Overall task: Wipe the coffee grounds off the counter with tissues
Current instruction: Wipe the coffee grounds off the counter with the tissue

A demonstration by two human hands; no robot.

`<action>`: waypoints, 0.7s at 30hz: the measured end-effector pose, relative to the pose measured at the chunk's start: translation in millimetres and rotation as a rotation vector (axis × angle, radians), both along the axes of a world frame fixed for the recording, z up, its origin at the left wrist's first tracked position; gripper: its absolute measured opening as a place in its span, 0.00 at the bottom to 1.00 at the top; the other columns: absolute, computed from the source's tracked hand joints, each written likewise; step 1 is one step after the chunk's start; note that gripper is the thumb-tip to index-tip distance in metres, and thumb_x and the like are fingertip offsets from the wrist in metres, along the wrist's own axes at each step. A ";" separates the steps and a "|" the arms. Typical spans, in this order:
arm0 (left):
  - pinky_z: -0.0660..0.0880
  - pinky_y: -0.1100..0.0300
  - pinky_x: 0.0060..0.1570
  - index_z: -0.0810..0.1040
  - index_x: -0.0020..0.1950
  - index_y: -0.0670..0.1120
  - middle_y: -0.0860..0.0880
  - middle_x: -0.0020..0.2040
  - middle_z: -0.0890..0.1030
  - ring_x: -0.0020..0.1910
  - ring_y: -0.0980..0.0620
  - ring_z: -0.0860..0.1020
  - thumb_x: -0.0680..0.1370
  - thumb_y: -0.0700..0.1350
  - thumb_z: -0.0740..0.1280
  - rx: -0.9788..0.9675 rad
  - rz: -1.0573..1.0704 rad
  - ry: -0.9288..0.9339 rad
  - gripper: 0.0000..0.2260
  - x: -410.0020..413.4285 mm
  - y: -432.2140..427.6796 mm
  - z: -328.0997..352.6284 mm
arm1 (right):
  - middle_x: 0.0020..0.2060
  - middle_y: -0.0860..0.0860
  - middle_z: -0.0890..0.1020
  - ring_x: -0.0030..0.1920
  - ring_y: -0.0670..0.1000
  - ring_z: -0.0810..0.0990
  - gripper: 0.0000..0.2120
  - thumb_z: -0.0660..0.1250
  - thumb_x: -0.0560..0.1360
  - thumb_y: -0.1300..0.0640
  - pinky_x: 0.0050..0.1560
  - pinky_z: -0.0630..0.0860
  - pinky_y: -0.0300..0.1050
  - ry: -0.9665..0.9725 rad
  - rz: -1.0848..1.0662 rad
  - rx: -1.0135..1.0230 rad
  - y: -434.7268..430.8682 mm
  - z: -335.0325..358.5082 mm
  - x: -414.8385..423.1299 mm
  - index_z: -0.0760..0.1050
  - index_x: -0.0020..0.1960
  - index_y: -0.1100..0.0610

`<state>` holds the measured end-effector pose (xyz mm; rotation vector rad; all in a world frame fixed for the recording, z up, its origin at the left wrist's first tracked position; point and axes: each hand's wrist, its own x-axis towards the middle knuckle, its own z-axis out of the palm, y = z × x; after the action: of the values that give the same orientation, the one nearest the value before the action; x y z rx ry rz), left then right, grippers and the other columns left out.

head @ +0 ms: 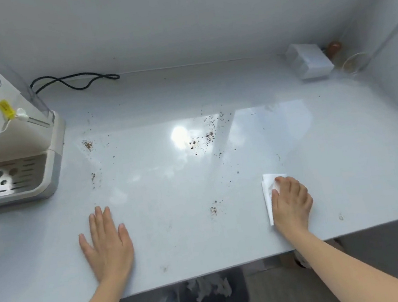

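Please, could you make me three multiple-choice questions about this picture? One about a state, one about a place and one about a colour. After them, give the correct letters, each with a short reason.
1. The left hand is:
A. flat on the counter, holding nothing
B. clenched in a fist
C. raised in the air

2. The white tissue lies:
A. under the left hand
B. under the right hand
C. on the floor

3. The cord by the back wall is:
A. white
B. red
C. black

Answers:
1 A: its fingers lie straight on the surface.
2 B: the right hand's bent fingers press on it.
3 C: it shows dark against the pale wall.
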<state>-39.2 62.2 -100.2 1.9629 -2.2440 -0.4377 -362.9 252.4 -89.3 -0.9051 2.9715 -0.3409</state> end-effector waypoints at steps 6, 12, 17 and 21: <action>0.45 0.45 0.72 0.54 0.76 0.46 0.50 0.78 0.53 0.76 0.52 0.51 0.81 0.48 0.50 0.013 0.006 -0.012 0.24 -1.6 1.6 -4.8 | 0.78 0.49 0.48 0.77 0.48 0.45 0.27 0.46 0.82 0.49 0.76 0.41 0.52 -0.099 0.073 0.129 -32.6 -11.0 -21.2 0.46 0.78 0.54; 0.44 0.45 0.72 0.56 0.76 0.46 0.50 0.78 0.55 0.76 0.51 0.53 0.76 0.52 0.46 0.035 0.010 0.026 0.28 -9.7 -0.7 2.6 | 0.77 0.49 0.39 0.76 0.47 0.37 0.31 0.41 0.80 0.43 0.76 0.37 0.52 -0.106 0.123 0.221 -81.1 -10.2 -45.4 0.35 0.76 0.55; 0.46 0.44 0.72 0.58 0.75 0.46 0.49 0.77 0.57 0.76 0.50 0.55 0.75 0.54 0.45 0.039 0.034 0.045 0.30 -12.0 -1.0 7.4 | 0.76 0.49 0.35 0.75 0.47 0.31 0.29 0.37 0.80 0.44 0.74 0.33 0.51 -0.089 0.453 0.182 -115.1 -14.6 7.6 0.32 0.76 0.53; 0.46 0.43 0.71 0.59 0.75 0.46 0.50 0.77 0.57 0.76 0.51 0.55 0.75 0.53 0.46 0.039 0.036 0.051 0.29 -12.4 -2.5 7.1 | 0.75 0.46 0.35 0.74 0.45 0.31 0.27 0.39 0.81 0.46 0.74 0.31 0.49 -0.125 0.511 0.148 -120.3 -18.1 43.5 0.32 0.75 0.52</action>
<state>-51.6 59.6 -93.0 1.9841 -2.1819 -0.5248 -319.4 132.2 -107.3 -1.4984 2.4903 -0.1507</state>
